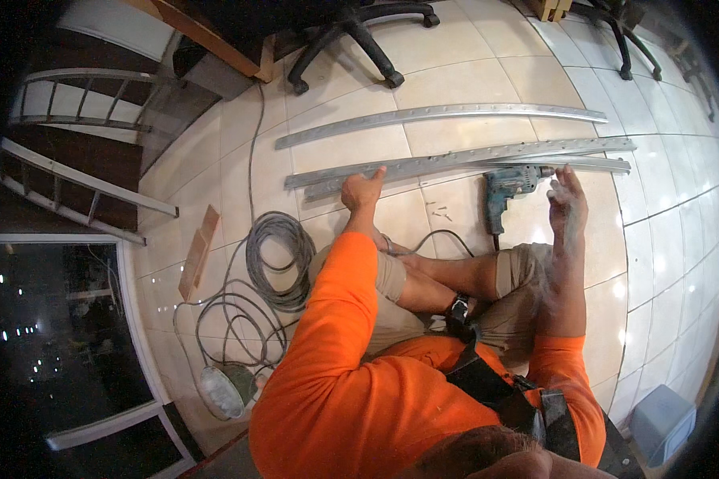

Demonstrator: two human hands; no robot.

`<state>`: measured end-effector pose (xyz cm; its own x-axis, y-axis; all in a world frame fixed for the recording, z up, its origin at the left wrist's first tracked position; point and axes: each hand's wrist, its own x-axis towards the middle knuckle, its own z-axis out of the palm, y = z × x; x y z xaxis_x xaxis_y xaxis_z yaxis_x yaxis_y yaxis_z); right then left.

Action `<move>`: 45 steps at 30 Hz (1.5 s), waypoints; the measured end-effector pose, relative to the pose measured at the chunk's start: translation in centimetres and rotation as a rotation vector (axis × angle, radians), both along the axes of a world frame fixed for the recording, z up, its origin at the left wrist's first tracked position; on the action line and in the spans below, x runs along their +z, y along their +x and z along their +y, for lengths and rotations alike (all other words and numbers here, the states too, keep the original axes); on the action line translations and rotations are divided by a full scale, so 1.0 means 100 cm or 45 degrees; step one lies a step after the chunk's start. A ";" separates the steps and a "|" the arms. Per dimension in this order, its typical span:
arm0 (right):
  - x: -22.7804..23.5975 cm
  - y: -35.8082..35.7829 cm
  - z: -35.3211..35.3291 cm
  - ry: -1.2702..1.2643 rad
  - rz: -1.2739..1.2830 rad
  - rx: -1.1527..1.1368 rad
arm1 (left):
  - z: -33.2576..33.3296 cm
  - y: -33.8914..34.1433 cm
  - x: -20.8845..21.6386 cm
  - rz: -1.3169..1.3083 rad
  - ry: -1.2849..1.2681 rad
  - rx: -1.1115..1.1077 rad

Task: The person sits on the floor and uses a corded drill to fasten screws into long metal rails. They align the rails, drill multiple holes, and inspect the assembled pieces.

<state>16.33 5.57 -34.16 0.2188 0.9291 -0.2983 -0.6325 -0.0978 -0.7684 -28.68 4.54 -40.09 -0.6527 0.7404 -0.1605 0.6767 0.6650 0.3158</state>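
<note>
My left hand (362, 191) grips a galvanized metal channel (447, 157) near its left end, with the fingers closed at its near edge. Another channel lies partly under it, so their edges overlap. Raised beside the drill's chuck, my right hand (568, 198) has its fingers curled together. Pale smoke drifts around that hand and wrist; whatever sits between the fingers is too small to make out. A blue-green power drill (510, 191) lies on the tiles between my hands, chuck pointing right. Several small screws (439, 212) are scattered left of the drill.
A separate metal channel (439, 117) lies farther away. Coiled grey cable (280, 259) spreads at my left, near a wooden strip (199, 254) and a round container (222, 391). Ladders (80, 191) stand far left. A chair base (351, 36) is ahead; a blue-grey bin (661, 425) stands lower right.
</note>
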 end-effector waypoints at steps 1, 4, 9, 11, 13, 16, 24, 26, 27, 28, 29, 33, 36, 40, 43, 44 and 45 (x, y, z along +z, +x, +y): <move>0.000 -0.002 -0.002 0.003 0.001 0.049 | 0.003 0.009 0.007 -0.071 0.018 -0.109; 0.010 -0.017 0.003 -0.114 -0.074 0.047 | 0.008 0.021 0.002 -0.024 0.255 -0.469; 0.025 -0.032 -0.002 -0.002 -0.143 0.121 | 0.012 0.024 -0.037 0.095 0.125 -0.814; 0.034 -0.040 -0.004 -0.055 -0.259 0.161 | 0.012 0.023 -0.041 0.183 0.075 -0.841; 0.034 -0.042 -0.004 -0.016 -0.271 0.218 | 0.014 0.020 -0.043 0.173 0.024 -0.854; 0.042 -0.051 -0.014 0.032 -0.338 0.304 | 0.017 0.025 -0.028 0.095 -0.051 -0.825; 0.096 -0.098 -0.090 0.577 0.222 1.014 | 0.009 0.033 0.023 0.122 0.100 -0.967; 0.121 -0.109 -0.105 0.712 0.263 1.213 | 0.020 0.023 0.030 0.252 0.178 -1.019; 0.131 -0.113 -0.110 0.776 0.388 1.301 | 0.023 0.022 0.040 0.366 0.250 -1.000; 0.141 -0.117 -0.115 0.838 0.517 1.388 | 0.020 0.019 0.050 0.399 0.241 -0.983; 0.148 -0.120 -0.119 0.895 0.626 1.441 | 0.015 0.020 0.072 0.428 0.236 -0.966; 0.178 -0.132 -0.139 1.093 0.957 1.549 | -0.002 0.006 0.079 0.317 -0.004 -0.822; 0.205 -0.138 -0.151 1.185 0.993 1.557 | -0.016 0.002 0.065 0.205 -0.010 -0.859; 0.220 -0.146 -0.155 1.244 0.997 1.619 | -0.011 0.013 0.065 0.097 0.057 -0.914; 0.220 -0.149 -0.150 1.272 1.015 1.643 | -0.003 0.016 0.060 0.128 0.021 -0.891; 0.220 -0.148 -0.148 1.274 1.008 1.644 | 0.000 0.018 0.059 0.164 0.042 -0.904; 0.219 -0.149 -0.151 1.272 1.005 1.647 | 0.002 0.020 0.064 0.151 -0.024 -0.906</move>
